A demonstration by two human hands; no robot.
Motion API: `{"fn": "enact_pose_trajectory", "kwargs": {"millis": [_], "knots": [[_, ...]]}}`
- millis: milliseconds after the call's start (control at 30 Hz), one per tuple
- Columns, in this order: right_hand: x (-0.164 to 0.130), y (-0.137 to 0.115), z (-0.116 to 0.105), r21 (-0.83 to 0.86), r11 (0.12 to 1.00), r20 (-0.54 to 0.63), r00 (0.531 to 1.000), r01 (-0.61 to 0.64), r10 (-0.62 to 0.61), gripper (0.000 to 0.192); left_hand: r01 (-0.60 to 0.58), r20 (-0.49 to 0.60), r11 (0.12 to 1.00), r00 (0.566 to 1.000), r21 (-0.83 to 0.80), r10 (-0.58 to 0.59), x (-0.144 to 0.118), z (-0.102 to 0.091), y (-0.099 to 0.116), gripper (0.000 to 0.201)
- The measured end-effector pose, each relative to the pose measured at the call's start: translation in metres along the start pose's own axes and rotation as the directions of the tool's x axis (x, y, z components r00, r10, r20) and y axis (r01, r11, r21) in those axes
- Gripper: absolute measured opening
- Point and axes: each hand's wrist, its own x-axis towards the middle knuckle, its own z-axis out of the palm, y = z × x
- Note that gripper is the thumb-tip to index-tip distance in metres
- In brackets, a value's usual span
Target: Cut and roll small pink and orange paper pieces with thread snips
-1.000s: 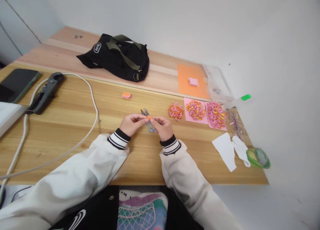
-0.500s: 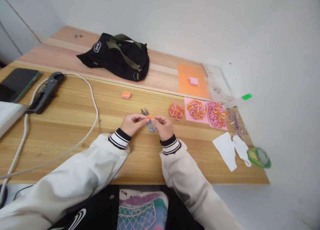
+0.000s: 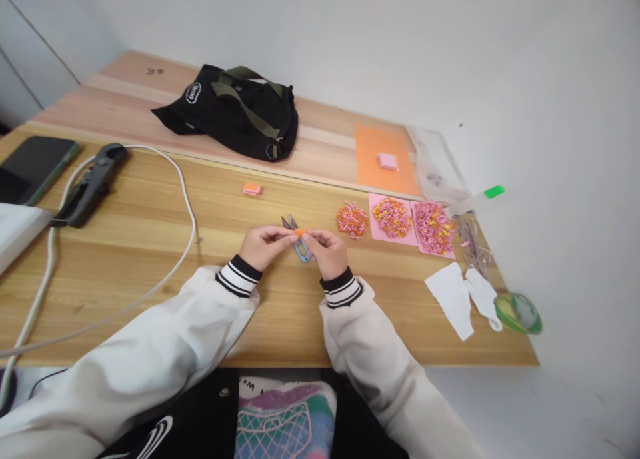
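My left hand (image 3: 263, 244) and my right hand (image 3: 327, 251) meet over the wooden table (image 3: 150, 246), both pinching a tiny orange paper piece (image 3: 301, 232) between their fingertips. Small blue-handled snips (image 3: 297, 240) lie on the table just beneath and behind the fingers. To the right sit an orange heap of rolled paper bits (image 3: 352, 220) and two more heaps on pink sheets (image 3: 393, 218), (image 3: 433, 228).
A black bag (image 3: 235, 109) lies at the back, an orange sheet (image 3: 384, 159) with a pink pad beside it. A small orange-pink block (image 3: 253, 189), a white cable (image 3: 185, 199), black pliers (image 3: 90, 182), a phone (image 3: 35, 166), white paper scraps (image 3: 457, 299) and green tape (image 3: 517, 312) surround the hands.
Both hands stay nearly still, only the fingertips shift slightly on the orange piece. The view has drifted a little.
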Motion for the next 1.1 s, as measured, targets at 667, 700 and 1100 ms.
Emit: {"fn": "enact_pose_trajectory", "kwargs": {"millis": [667,700,1100], "knots": [[0.0004,0.0014,0.0002,-0.017,1.000,0.028,0.999,0.017,-0.017,0.021,0.032,-0.018,0.999,0.999,-0.029,-0.032,-0.0005,0.0009,0.0015,0.026],[0.0004,0.0014,0.0002,-0.016,1.000,0.028,0.999,0.015,-0.015,0.021,0.030,-0.018,0.999,0.999,-0.029,-0.030,-0.0005,0.0010,0.0014,0.026],[-0.0006,0.0009,0.0016,-0.038,0.999,0.040,0.999,0.017,-0.015,0.023,0.008,-0.028,1.000,1.000,-0.001,-0.008,-0.0009,0.0010,-0.0011,0.024]]}}
